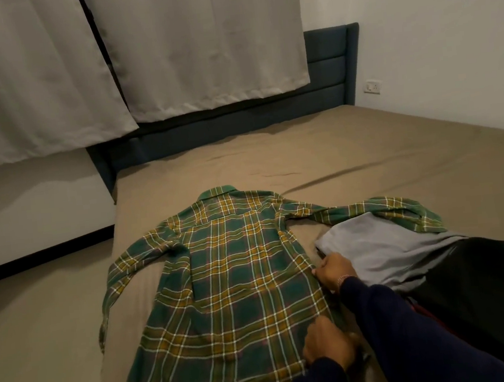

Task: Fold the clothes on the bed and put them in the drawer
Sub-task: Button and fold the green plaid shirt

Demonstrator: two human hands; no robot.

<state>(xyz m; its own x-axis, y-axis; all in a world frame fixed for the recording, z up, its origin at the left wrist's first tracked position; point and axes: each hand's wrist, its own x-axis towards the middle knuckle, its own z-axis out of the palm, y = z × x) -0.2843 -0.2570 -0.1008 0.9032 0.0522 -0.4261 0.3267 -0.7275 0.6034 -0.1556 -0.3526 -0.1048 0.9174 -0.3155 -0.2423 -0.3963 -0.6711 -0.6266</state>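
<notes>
The bed (365, 161) carried everything you had to deal with, and no drawer showed anywhere, so I judged you were near the start of the job. The plaid shirt (236, 269) lay spread back-up across the near half of the bed, collar away from you, both sleeves out and nothing yet folded over. To its right sat a grey garment (382, 249) over the end of the shirt's right sleeve, and a black garment (484, 285) beside that, both loose and waiting. Your right hand (334, 270) curled its fingers on the shirt's right side seam about mid-length, and your left hand (329, 348) gripped the same edge lower down near the hem, arms crossing slightly, seemingly ready to lift that side inward.
</notes>
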